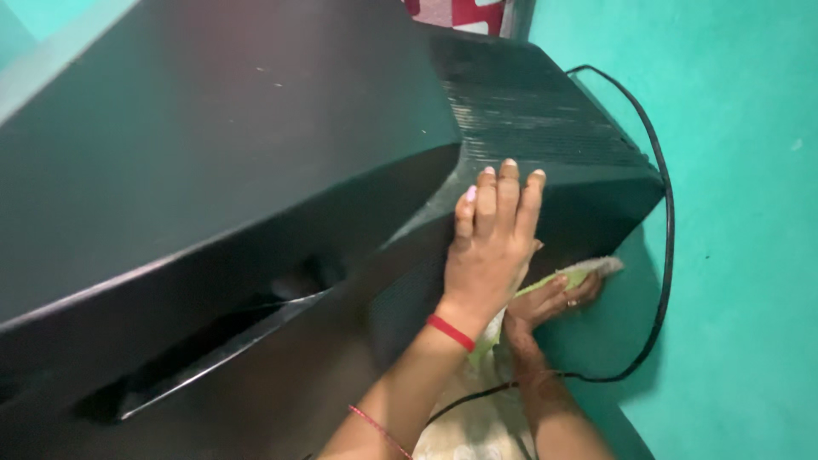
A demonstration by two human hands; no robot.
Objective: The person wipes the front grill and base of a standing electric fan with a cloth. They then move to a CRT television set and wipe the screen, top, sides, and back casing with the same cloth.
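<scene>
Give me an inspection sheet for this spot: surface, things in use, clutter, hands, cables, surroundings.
Surface: black TV casing, ribbed vents at the back.
Things: pale green cloth pressed to the casing's lower side.
Clutter: nothing seen.
Hands: left hand flat on the casing, fingers together; right hand under it, gripping the cloth.
Cables: black cable loops from the back, hangs along the wall and passes the right wrist.
Surroundings: teal wall; red and white fabric at top.

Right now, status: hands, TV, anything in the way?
Left hand flat on black TV back. Right hand presses green cloth low on its side. Black cable hangs close behind.
</scene>
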